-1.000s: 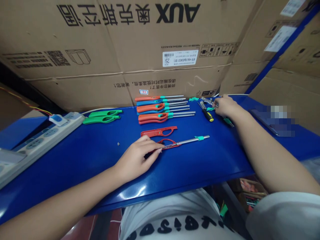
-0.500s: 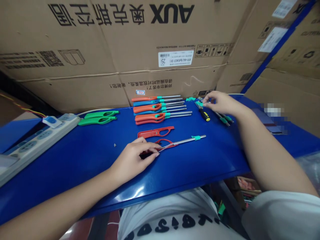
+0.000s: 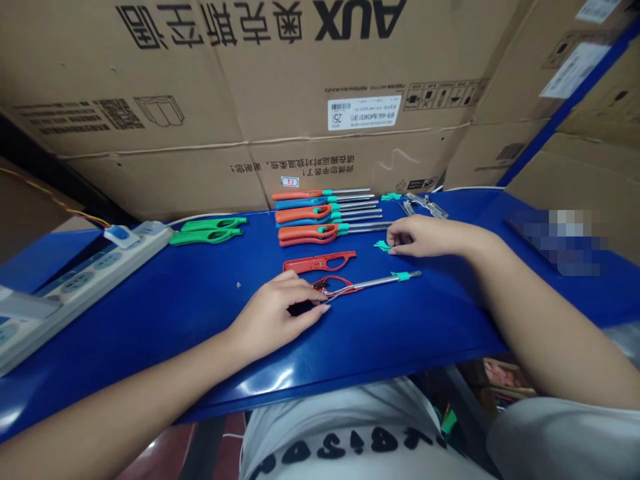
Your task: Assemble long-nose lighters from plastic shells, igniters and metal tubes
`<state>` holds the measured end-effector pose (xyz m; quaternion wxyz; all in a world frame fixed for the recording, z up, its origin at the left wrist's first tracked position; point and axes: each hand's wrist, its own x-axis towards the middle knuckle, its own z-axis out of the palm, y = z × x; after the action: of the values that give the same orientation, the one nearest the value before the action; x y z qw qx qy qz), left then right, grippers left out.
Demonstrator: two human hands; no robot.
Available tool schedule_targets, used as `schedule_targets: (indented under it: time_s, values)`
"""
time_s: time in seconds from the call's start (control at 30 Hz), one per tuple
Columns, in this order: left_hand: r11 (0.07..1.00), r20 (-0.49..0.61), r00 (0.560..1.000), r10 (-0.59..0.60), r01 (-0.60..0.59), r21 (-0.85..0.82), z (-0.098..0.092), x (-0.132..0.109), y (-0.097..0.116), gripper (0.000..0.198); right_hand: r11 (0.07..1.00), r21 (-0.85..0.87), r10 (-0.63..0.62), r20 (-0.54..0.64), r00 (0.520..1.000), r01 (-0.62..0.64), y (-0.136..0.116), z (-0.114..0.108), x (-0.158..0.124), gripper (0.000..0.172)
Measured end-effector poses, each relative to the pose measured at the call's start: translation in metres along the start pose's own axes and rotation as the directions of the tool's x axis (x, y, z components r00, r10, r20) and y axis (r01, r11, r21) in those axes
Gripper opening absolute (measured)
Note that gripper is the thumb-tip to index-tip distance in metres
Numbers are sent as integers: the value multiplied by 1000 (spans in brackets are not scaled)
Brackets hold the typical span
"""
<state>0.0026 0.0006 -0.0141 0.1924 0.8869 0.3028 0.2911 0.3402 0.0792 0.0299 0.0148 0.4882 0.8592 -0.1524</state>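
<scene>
My left hand (image 3: 280, 310) is closed over the rear of an opened red stick lighter (image 3: 340, 289), thumb and fingertips at its thin wires. The lighter's metal tube (image 3: 377, 281) points right and carries a teal collar (image 3: 401, 276). Just behind it lies a loose red handle half (image 3: 320, 261). My right hand (image 3: 425, 235) pinches a small teal plastic part (image 3: 383, 246), held above the table near the tubes of the finished-looking lighters. Its lower fingers are partly hidden.
Several orange and blue stick lighters (image 3: 307, 215) lie in a row at the back. Green handles (image 3: 207, 231) and a power strip (image 3: 85, 280) are on the left, tiny metal bits (image 3: 239, 285) nearby. Teal parts (image 3: 391, 197) and metal pieces (image 3: 430, 205) lie back right, before a cardboard wall (image 3: 175, 160).
My right hand has come from the back-right pile toward me and slightly left, bringing a teal part. It now covers the screwdriver's place. My left hand stays on the lighter; the view shifted slightly.
</scene>
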Motion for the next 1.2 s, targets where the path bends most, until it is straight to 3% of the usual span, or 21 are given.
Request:
schedule_targets:
  time_s: [0.5, 0.67, 0.93, 1.2]
  values:
    - [999, -19, 999, 35, -35, -6, 0, 1, -8, 15, 999, 37, 12, 7, 1000, -13, 0, 7, 2, 26]
    - [994, -12, 1000, 23, -21, 111, -5, 1, -7, 21, 1000, 18, 8, 8, 1000, -8, -1, 8, 4, 26]
    - [973, 88, 995, -42, 21, 230, -9, 1, -2, 32, 985, 73, -147, -126, 981, 157, -16, 3, 2, 27]
    - [976, 84, 995, -54, 35, 214, -10, 2, 0, 28, 909, 136, -352, -254, 901, 393, -49, 18, 5, 20]
